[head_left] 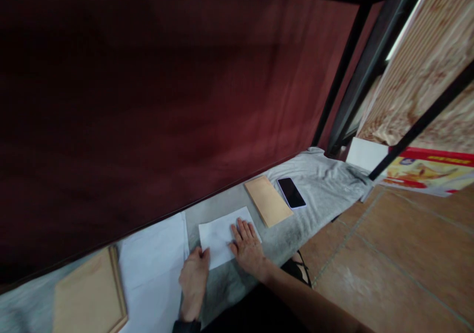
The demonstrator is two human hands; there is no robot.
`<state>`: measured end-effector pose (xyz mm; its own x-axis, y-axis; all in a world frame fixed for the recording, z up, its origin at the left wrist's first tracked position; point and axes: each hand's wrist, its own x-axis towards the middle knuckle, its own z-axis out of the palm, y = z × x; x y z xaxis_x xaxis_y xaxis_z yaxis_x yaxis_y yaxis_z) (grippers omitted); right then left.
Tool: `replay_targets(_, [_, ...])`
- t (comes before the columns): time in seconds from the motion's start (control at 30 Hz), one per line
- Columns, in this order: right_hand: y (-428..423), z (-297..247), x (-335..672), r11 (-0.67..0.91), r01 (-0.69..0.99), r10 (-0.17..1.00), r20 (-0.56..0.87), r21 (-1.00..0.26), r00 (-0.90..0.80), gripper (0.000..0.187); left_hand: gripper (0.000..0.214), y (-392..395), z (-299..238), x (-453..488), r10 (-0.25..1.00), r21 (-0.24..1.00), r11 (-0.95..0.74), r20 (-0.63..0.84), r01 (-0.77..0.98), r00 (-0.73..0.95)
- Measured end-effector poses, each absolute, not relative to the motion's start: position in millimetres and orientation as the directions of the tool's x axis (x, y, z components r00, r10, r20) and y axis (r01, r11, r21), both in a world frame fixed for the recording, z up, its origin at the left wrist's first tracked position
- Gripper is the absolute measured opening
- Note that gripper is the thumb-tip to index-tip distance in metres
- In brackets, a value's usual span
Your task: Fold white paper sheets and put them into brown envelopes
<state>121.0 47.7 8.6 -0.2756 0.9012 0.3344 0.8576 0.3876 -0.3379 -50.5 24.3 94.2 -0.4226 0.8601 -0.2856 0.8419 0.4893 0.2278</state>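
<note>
A white sheet of paper [218, 235] lies on the grey cloth-covered surface [322, 189]. My right hand [247, 246] rests flat on the sheet's right part with its fingers stretched out. My left hand [194, 276] sits at the sheet's lower left corner, fingers curled at its edge; what it pinches, if anything, I cannot make out. A larger white sheet [155, 269] lies to the left, partly under my left hand.
A tan envelope [268, 200] and a black phone [291, 192] lie to the right on the cloth. Another tan envelope stack [89, 298] lies at the far left. A dark red wall [166, 91] rises behind. Tiled floor [400, 254] and black metal bars [422, 120] lie to the right.
</note>
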Motion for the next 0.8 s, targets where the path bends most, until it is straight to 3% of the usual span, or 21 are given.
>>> replay_targets(0.13, [46.0, 10.2, 122.4, 0.396, 0.857, 0.897, 0.339, -0.329, -0.284, 0.06, 0.039, 17.7, 89.8, -37.0, 0.897, 0.124, 0.441, -0.069, 0.889, -0.436])
replay_targets(0.27, [46.1, 16.1, 121.9, 0.391, 0.862, 0.904, 0.31, -0.322, -0.294, 0.059, 0.048, 26.8, 70.9, -14.9, 0.972, 0.112, 0.142, 0.172, 0.984, -0.16])
replay_targets(0.4, [46.0, 18.2, 123.8, 0.419, 0.856, 0.895, 0.299, -0.303, -0.332, 0.055, 0.05, 40.6, 44.4, -1.8, 0.99, 0.136, -0.048, 0.137, 0.99, 0.029])
replay_targets(0.67, [59.4, 29.3, 117.8, 0.324, 0.864, 0.941, 0.227, -0.385, -0.252, 0.047, 0.057, 31.4, 25.9, -8.5, 0.986, 0.026, 0.064, 0.151, 0.998, -0.067])
replay_targets(0.8, [78.9, 33.1, 101.8, 0.41, 0.826, 0.909, 0.248, -0.387, -0.336, 0.046, 0.057, 29.9, 23.9, -9.4, 0.99, -0.035, 0.048, 0.134, 0.998, -0.043])
